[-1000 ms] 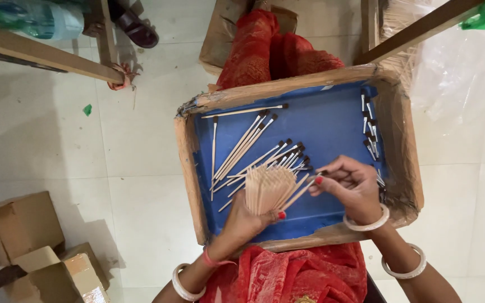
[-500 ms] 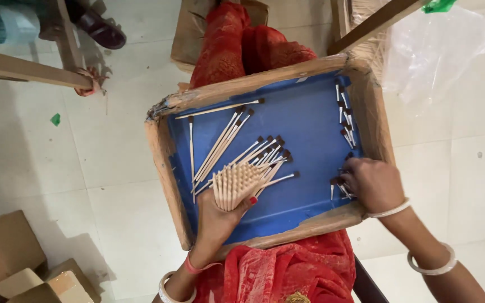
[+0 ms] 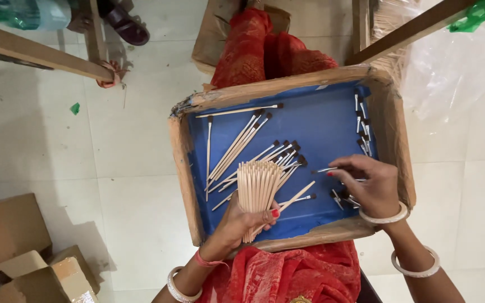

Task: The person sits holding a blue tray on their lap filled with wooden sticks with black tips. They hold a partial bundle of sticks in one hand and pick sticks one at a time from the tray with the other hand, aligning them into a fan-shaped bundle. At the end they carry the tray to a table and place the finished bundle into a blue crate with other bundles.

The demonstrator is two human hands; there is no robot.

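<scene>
Left hand (image 3: 237,221) clenched a fanned bundle of wooden sticks (image 3: 258,188) at frame centre over the blue-lined cardboard tray (image 3: 332,129); right hand (image 3: 369,185) pinched a small brush head (image 3: 328,169), which looked liable to slip.

floor: pale tiles (image 3: 57,163), with a small green scrap (image 3: 74,108) lying on them
cardboard boxes (image 3: 12,247): brown, stacked at the lower left corner
wooden beam (image 3: 35,53): slants across the upper left
sandal (image 3: 123,23): dark, near the top edge, just beside the beam
clear plastic sheet (image 3: 456,73): crumpled at the upper right
green bag (image 3: 481,12): top right corner
red patterned cloth (image 3: 265,50): draped above the tray and again below it
</scene>
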